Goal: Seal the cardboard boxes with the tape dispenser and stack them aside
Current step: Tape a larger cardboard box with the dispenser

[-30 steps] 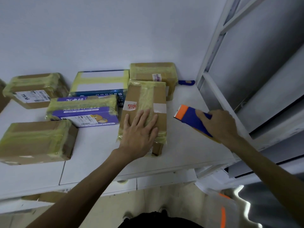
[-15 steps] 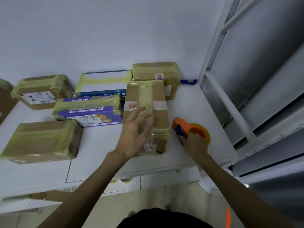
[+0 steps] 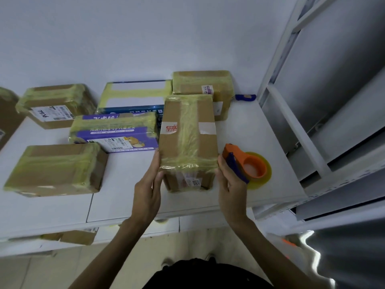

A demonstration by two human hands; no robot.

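Note:
A tall cardboard box (image 3: 206,142) wrapped in yellowish tape stands in the middle of the white table (image 3: 125,184), with a red-and-white sticker on top. My left hand (image 3: 148,188) lies with straight fingers against the box's left side. My right hand (image 3: 230,184) is flat against its right side. The orange and blue tape dispenser (image 3: 248,165), holding a yellow roll, rests on the table just behind my right hand and touches it. I cannot see any fingers curled round it.
Several taped boxes sit to the left and behind: a brown one (image 3: 56,167), a purple one (image 3: 116,134), a blue-and-white one (image 3: 133,94), a labelled one (image 3: 54,105) and one at the back (image 3: 202,84). A grey metal shelf frame (image 3: 291,130) borders the table's right.
My right hand set the tape dispenser down on the table and moved to the box's right side. My left hand slid off the box top to its left side.

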